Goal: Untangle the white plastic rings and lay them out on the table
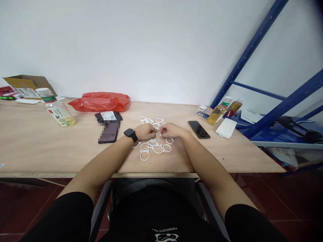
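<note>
Both of my hands are close together over a scatter of white plastic rings, each with a small eyelet. My left hand (144, 131), a black watch (130, 133) on its wrist, has its fingers closed in a pinch, with part of a white plastic ring showing beneath the fingertips. Facing it, my right hand (171, 130) is also pinched, with a bit of white ring at its fingertips; the fingers hide most of it. Several loose rings (144, 160) lie nearer me, one ring (169, 143) sits below my right hand, and others (142, 117) are bunched behind the hands.
Left of the hands are a blurred dark package (111, 131), a red plastic bag (101, 102), a tilted-looking drink bottle (59, 112) and a cardboard box (37, 84). To the right lie a phone (199, 129), a white case (226, 128) and a bottle (217, 112) beside blue shelving (267, 111).
</note>
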A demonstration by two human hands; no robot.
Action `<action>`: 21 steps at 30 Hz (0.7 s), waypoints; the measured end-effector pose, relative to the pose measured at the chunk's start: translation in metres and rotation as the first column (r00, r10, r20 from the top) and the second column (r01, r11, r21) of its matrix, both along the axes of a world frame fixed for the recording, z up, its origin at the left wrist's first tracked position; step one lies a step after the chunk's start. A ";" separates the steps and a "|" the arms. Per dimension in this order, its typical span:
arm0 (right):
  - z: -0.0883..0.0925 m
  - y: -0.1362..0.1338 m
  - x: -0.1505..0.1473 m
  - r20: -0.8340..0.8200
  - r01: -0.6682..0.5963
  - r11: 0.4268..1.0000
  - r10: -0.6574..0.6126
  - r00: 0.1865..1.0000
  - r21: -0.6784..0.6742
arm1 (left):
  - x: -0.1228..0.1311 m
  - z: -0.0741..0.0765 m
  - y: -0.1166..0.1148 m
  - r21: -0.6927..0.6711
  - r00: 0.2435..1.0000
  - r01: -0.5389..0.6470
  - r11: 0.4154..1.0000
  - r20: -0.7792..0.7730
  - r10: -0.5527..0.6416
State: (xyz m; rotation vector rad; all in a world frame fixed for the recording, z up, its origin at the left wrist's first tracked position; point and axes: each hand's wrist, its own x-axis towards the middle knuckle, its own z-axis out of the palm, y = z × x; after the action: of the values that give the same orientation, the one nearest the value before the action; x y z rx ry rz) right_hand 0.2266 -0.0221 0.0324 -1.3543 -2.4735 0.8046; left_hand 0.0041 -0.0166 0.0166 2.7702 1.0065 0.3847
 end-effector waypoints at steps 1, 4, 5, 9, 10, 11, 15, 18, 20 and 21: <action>0.000 -0.001 -0.001 -0.001 0.002 1.000 -0.002 1.000 0.015 | 0.000 -0.001 0.000 -0.013 1.000 0.012 1.000 0.001 -0.012; 0.002 -0.004 -0.006 0.002 0.006 0.999 -0.006 1.000 0.054 | 0.001 -0.003 0.002 -0.063 1.000 0.015 0.998 0.012 -0.014; 0.003 -0.006 -0.007 0.006 0.005 0.998 -0.005 1.000 0.061 | 0.001 -0.004 0.003 -0.078 1.000 0.010 0.997 0.017 -0.009; 0.004 -0.009 -0.009 0.014 -0.020 0.997 0.019 1.000 0.070 | 0.002 -0.006 0.004 -0.073 0.999 -0.016 0.997 0.035 0.018; 0.004 -0.009 -0.010 0.015 -0.031 0.997 0.030 0.999 0.072 | 0.002 -0.006 0.003 -0.058 0.999 -0.021 0.998 0.042 0.023; 0.004 -0.009 -0.010 0.015 -0.041 0.996 0.040 0.999 0.075 | 0.002 -0.006 0.003 -0.044 0.998 -0.029 0.999 0.052 0.031; 0.001 -0.006 -0.009 0.020 -0.071 0.994 0.069 0.997 0.082 | 0.000 -0.001 0.001 -0.071 0.986 -0.113 0.991 0.114 0.121; -0.002 -0.001 -0.007 0.010 -0.070 0.989 0.069 0.998 0.128 | -0.001 0.002 0.000 -0.116 0.970 -0.123 0.986 0.196 0.144; -0.004 0.002 -0.005 -0.020 -0.057 0.985 0.061 0.998 0.162 | -0.002 0.002 0.000 -0.124 0.959 -0.098 0.987 0.255 0.127; -0.005 0.003 -0.004 -0.040 -0.050 0.984 0.058 0.998 0.174 | -0.002 0.002 0.000 -0.125 0.954 -0.084 0.989 0.276 0.116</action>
State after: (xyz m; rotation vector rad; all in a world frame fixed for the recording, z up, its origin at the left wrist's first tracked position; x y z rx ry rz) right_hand 0.2227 -0.0193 0.0277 -1.2011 -2.4896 0.6079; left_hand 0.0021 -0.0163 0.0187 2.4798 1.0624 0.6935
